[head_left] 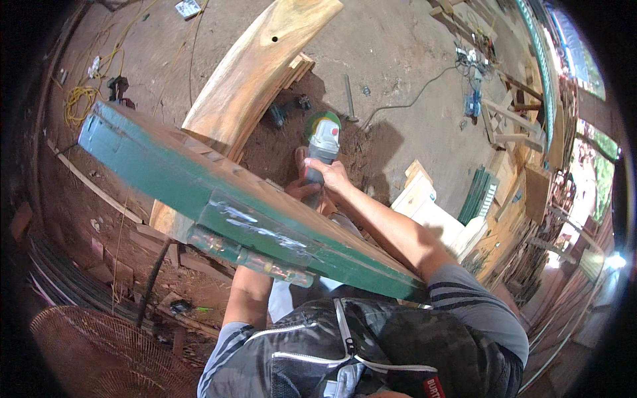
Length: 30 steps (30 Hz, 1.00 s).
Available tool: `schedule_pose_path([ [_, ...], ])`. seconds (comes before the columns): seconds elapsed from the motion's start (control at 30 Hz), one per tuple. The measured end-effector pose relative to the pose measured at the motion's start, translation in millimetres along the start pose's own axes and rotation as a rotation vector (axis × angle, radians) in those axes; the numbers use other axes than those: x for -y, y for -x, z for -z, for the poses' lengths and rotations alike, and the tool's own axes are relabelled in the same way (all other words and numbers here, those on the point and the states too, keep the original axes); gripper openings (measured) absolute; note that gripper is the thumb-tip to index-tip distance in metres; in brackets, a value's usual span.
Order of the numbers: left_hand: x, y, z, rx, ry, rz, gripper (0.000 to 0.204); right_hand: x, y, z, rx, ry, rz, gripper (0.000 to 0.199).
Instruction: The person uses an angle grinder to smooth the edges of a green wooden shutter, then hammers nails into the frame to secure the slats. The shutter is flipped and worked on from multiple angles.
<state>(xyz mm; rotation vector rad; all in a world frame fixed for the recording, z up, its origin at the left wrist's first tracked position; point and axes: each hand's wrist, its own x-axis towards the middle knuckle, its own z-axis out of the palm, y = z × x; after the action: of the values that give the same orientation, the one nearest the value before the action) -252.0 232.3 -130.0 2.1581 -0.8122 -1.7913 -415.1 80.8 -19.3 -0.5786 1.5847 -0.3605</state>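
Note:
In front of me I hold an angle grinder [321,142] with a grey body, a silver head and a greenish disc [323,119] at its far end. My right hand [334,175] is wrapped round its body from the right. Closed on the grinder lower down is my left hand [302,190], partly hidden behind a thick wooden plank [166,166] with a green-painted edge. That plank slants across the view above my left forearm. Beyond it lies a long, curved wooden slab [245,79] with a dark hole in it. I cannot tell whether the disc touches anything.
A hammer-like tool [349,97] and a cable [415,106] lie on the floor ahead. Coiled yellow cord [81,105] sits at the far left. A fan's wire cage [106,351] stands near left. Stacked timber [517,192] lines the right, near pale boards [434,215].

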Motion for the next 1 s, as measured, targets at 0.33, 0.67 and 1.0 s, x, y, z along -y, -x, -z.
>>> schedule_pose_path([
  [0.33, -3, -1, 11, 0.041, 0.092, 0.047, 0.079, 56, 40, -14, 0.141, 0.393, 0.215, 0.048],
  [0.67, 71, 1, 41, -0.006, 0.039, -0.003, 0.074, 146, 155, 125, 0.192, 0.530, 0.108, 0.048],
  [1.0, 144, -94, 21, -0.061, 0.000, -0.049, 0.055, 142, 197, 266, -0.532, 0.442, 0.310, 0.055],
])
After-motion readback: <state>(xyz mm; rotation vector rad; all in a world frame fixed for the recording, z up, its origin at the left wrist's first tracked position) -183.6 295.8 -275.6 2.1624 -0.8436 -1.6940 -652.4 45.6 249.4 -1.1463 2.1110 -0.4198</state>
